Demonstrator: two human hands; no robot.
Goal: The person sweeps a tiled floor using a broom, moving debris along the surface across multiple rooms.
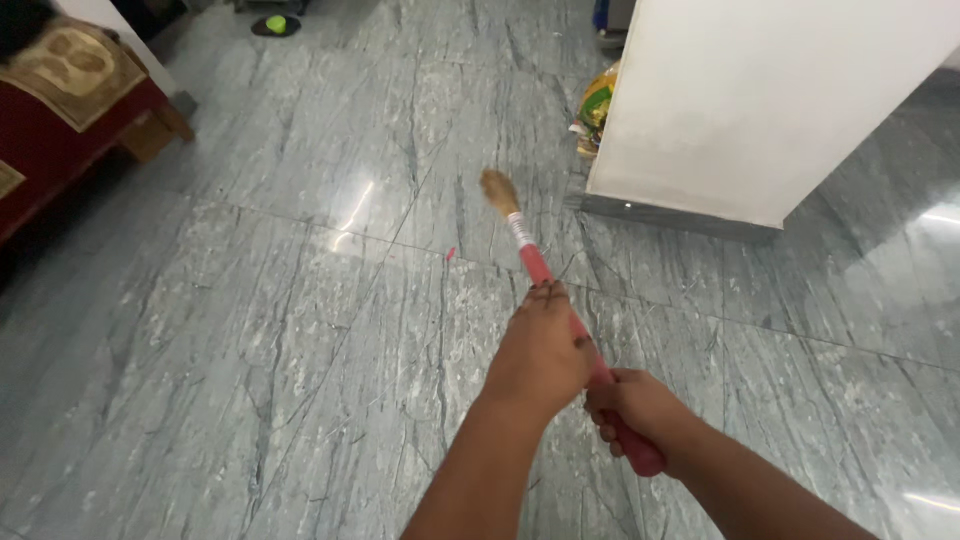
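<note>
Sweeping posture: 2 bare hands hold 1 broom over a grey-green marble floor.
Far left: a dark red seat with a gold patterned cover stands on wooden legs at the floor's edge.
Top left: a small yellow-green object lies on the floor, well apart from the hands.
Floor speck: a tiny pink scrap lies just left of the broom.
Left hand: fingers wrapped shut around the pink handle, ahead of the other hand.
Broom: pink handle, silver band, tan bristle tip pointing away near the wall corner.
Right hand: clamped on the handle's lower end, just behind the left.
Right: a white wall, with colourful bags beside its corner.
</note>
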